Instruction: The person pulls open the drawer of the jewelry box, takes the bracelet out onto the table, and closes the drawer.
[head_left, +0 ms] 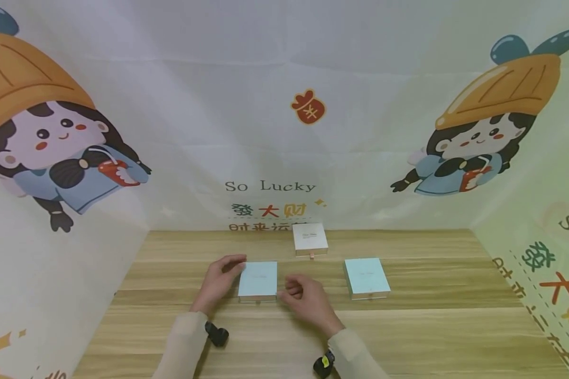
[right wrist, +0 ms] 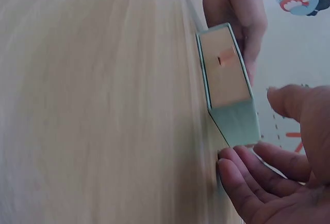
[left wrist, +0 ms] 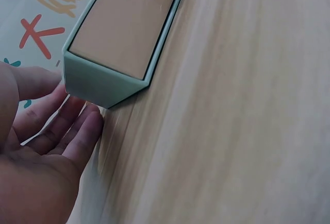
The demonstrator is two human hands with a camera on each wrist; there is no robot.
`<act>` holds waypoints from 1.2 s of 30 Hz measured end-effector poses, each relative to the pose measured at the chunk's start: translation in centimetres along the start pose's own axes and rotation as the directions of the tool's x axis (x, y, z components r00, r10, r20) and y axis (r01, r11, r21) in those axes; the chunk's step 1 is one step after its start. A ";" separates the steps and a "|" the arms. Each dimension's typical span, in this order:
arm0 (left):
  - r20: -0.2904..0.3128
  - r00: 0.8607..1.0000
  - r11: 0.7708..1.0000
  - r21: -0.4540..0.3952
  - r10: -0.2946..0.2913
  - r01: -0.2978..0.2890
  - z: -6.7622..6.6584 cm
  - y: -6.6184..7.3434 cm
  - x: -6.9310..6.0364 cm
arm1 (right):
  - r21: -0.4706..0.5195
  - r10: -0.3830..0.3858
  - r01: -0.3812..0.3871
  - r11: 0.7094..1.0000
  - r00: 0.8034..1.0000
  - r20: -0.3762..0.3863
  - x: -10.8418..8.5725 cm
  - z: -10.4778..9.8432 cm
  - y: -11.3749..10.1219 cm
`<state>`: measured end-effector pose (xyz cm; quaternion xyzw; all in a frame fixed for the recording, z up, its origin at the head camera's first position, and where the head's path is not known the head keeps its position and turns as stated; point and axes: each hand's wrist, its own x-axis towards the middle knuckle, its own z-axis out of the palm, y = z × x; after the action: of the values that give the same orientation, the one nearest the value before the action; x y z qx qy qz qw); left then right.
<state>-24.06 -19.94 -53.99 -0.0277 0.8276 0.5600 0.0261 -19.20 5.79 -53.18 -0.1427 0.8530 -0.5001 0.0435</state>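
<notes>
A light-blue drawer box (head_left: 258, 279) lies flat on the table between both hands, its tan drawer front (left wrist: 121, 26) facing the person and a small ribbon pull at the middle. My left hand (head_left: 219, 280) is at the box's left side; in the left wrist view its fingertips (left wrist: 93, 118) are at the side wall, and contact is hard to tell. At the right side, my right hand (head_left: 309, 301) has loosely bent fingers (right wrist: 242, 175) by the wall, with the thumb apart. Neither hand grips the box.
A second light-blue box (head_left: 367, 276) lies to the right. Behind, near the back wall, sits a white drawer box (head_left: 310, 237) with a pink pull. Printed cloth walls (head_left: 208, 131) enclose the wooden table (head_left: 431, 326) at the back and sides.
</notes>
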 end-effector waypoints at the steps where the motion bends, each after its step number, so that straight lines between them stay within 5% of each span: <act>1: -0.003 1.000 1.000 0.007 0.001 -0.001 0.0 0.0 0.0 | 0.002 0.004 -0.004 1.000 1.000 -0.009 0.0 0.2 -0.1; 18: -0.043 0.999 0.999 0.051 -0.005 0.007 0.5 -0.2 0.2 | 0.046 0.080 -0.075 0.996 0.987 -0.141 0.2 3.0 -1.0; 36: -0.060 0.998 0.995 0.099 0.017 -0.011 -0.3 -0.2 -1.0 | 0.075 0.134 -0.123 0.990 0.978 -0.162 0.5 2.5 -1.2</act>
<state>-23.05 -20.25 -53.98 -0.0378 0.8549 0.5174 -0.0017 -18.85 2.98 -53.34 -0.0436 0.8445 -0.5338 0.0090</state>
